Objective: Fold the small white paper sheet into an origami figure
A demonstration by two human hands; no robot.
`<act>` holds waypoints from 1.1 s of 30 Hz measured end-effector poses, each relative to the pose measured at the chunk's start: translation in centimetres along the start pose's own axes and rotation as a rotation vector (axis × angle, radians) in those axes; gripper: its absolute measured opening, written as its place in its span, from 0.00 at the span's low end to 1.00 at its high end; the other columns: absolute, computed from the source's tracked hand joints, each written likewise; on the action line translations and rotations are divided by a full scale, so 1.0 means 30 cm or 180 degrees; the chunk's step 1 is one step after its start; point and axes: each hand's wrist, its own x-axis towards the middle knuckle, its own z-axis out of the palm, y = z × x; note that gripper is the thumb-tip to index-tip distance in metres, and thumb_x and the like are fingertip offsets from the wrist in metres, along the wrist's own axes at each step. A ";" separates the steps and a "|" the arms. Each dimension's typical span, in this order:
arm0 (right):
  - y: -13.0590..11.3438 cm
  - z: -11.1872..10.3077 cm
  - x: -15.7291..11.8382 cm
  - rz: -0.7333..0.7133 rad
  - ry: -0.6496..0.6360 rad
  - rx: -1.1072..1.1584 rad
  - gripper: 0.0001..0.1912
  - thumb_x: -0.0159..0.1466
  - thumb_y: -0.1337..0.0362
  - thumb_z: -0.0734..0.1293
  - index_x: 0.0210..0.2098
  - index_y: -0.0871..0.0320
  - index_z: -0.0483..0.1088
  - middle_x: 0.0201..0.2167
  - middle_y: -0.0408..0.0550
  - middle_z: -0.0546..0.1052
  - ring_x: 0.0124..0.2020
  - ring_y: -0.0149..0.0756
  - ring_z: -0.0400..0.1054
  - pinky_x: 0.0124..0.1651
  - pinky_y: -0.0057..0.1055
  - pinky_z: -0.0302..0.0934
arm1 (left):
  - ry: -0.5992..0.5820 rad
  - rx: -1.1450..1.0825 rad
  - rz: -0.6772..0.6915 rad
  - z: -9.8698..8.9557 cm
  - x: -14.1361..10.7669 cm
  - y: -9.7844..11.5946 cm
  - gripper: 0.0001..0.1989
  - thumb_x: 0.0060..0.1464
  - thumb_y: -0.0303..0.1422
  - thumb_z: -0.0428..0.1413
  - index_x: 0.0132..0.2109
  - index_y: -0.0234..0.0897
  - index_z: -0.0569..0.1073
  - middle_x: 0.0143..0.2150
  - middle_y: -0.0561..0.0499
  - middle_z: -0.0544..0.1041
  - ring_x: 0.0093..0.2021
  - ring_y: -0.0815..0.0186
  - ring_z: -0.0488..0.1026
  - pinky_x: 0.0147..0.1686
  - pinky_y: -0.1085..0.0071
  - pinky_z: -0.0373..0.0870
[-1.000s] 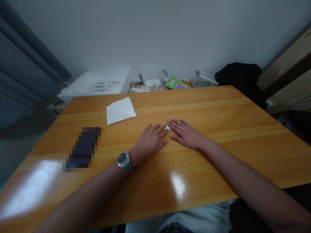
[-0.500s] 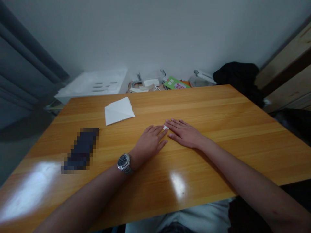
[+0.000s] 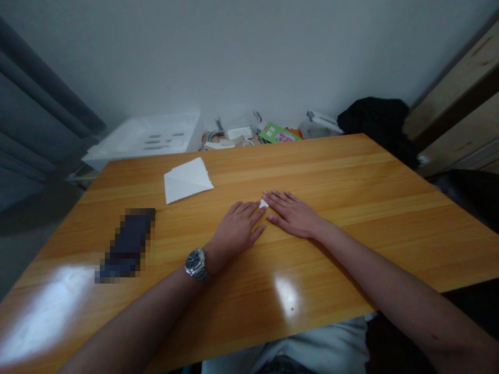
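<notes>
A small white piece, perhaps paper [image 3: 264, 203], lies on the wooden table [image 3: 343, 176] under my fingertips, which cover part of it. My left hand [image 3: 238, 228] rests palm down with its fingers stretched out, the fingertips on the piece's left side. From the right, my right hand [image 3: 290, 214] lies flat with fingers extended, its fingertips on the other side. Both thumbs point inward, apart from each other. A metal watch [image 3: 196, 264] is on my left wrist.
A stack of white paper sheets [image 3: 187, 181] lies at the back left. Nearer on the left is a dark, pixelated flat object [image 3: 127, 244]. Beyond the far edge stand a white drawer-like tray [image 3: 156, 132], a green booklet [image 3: 278, 133] and a black cloth or bag [image 3: 374, 117].
The view has shifted slightly, so everything sits a little further left. Both hands keep the same pose on the small white piece.
</notes>
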 end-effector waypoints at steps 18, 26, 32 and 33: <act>0.015 0.001 0.004 0.0383 0.0083 0.0019 0.37 0.74 0.42 0.47 0.74 0.55 0.47 0.74 0.50 0.51 0.75 0.43 0.44 0.74 0.50 0.42 | -0.0021 -0.0171 -0.0011 -0.008 0.004 -0.011 0.24 0.68 0.42 0.50 0.65 0.37 0.68 0.67 0.42 0.69 0.64 0.53 0.66 0.66 0.54 0.59; 0.048 -0.008 -0.006 0.0431 0.0131 0.0032 0.36 0.74 0.44 0.48 0.74 0.55 0.46 0.74 0.52 0.51 0.75 0.45 0.44 0.74 0.50 0.43 | 0.0136 -0.0361 0.0004 0.004 0.006 -0.030 0.23 0.66 0.43 0.52 0.63 0.38 0.70 0.65 0.42 0.70 0.63 0.54 0.67 0.65 0.54 0.61; 0.055 -0.017 -0.003 0.0430 0.0191 0.0119 0.35 0.74 0.45 0.49 0.73 0.58 0.52 0.73 0.55 0.55 0.74 0.46 0.48 0.73 0.50 0.46 | 0.0143 -0.0499 0.0005 0.012 0.005 -0.043 0.22 0.66 0.43 0.52 0.62 0.38 0.71 0.65 0.42 0.70 0.63 0.54 0.67 0.65 0.54 0.61; 0.054 -0.024 -0.002 0.0413 0.0255 0.0164 0.34 0.74 0.46 0.50 0.72 0.59 0.54 0.72 0.56 0.57 0.73 0.46 0.51 0.73 0.50 0.47 | 0.0139 -0.0521 0.0005 0.012 0.005 -0.046 0.22 0.66 0.43 0.52 0.62 0.38 0.71 0.65 0.43 0.70 0.63 0.55 0.67 0.65 0.55 0.61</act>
